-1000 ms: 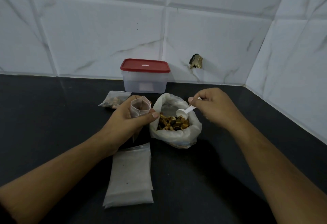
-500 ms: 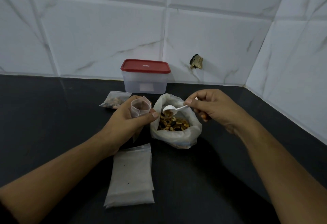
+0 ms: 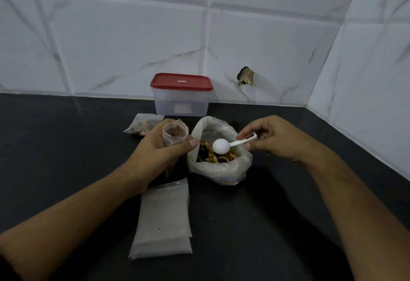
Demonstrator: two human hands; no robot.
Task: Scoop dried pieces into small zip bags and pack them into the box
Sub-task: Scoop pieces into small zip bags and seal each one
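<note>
Fingers of the right hand [image 3: 275,140] pinch a white scoop [image 3: 221,146] by the end of its handle, just right of frame centre. The scoop's long axis runs almost level across the frame, handle at the right and round bowl at the left. The bowl hangs over the dried pieces [image 3: 208,158] in the open supply bag [image 3: 221,174]. Only the bowl's pale rounded back faces the camera, so I cannot tell whether it carries anything.

Left of it, the left hand [image 3: 155,150] is wrapped round a small zip bag [image 3: 174,133], holding it upright with its mouth spread open and facing up. The thumb tip lies just beside the supply bag's rim. That mouth sits left of the bowl and a little higher in the frame, near it, with the supply bag's rim between them.

The next move, as I judge it, turns on this line. The bowl already points toward the mouth, so the right hand would carry it leftward along its own axis and tip it in, while the left hand holds the opening wide.

Further out, a filled bag [image 3: 142,124] lies on the dark counter [image 3: 66,147] behind the left hand. The box [image 3: 182,103] stands against the wall above centre with its red lid [image 3: 181,81] on. A stack of empty zip bags [image 3: 163,218] lies at lower centre.
</note>
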